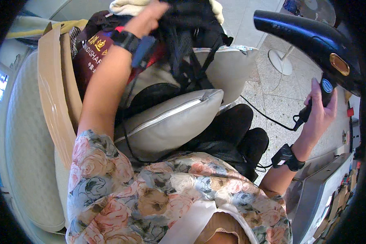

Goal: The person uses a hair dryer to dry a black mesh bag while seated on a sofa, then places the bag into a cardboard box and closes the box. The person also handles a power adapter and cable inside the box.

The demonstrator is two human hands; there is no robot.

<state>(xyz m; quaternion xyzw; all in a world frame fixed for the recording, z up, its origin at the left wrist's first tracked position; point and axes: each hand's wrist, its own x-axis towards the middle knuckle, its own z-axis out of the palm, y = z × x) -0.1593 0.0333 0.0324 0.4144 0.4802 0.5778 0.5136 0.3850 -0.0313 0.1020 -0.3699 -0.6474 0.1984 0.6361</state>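
My right hand [320, 103] is closed around the handle of a black hair dryer [305, 33], held up at the right with its nozzle pointing left. A black power cord [262, 114] runs from the handle's base toward the seat. At the top, my left hand [148, 19] is stretched out beside a black backpack [183, 33]. That hand is blurred, so whether its fingers touch the fabric cannot be made out. Below the backpack lies a grey cushion [177, 119] with a white zipper. Both wrists wear black bands with small devices.
To the left stand an open cardboard box [53, 91] and a dark red printed bag [90, 58]. A pale padded backrest [30, 146] rises beyond them. Another grey cushion [231, 70] lies behind the backpack. A fan's round white base [280, 62] rests on the speckled tile floor [280, 100].
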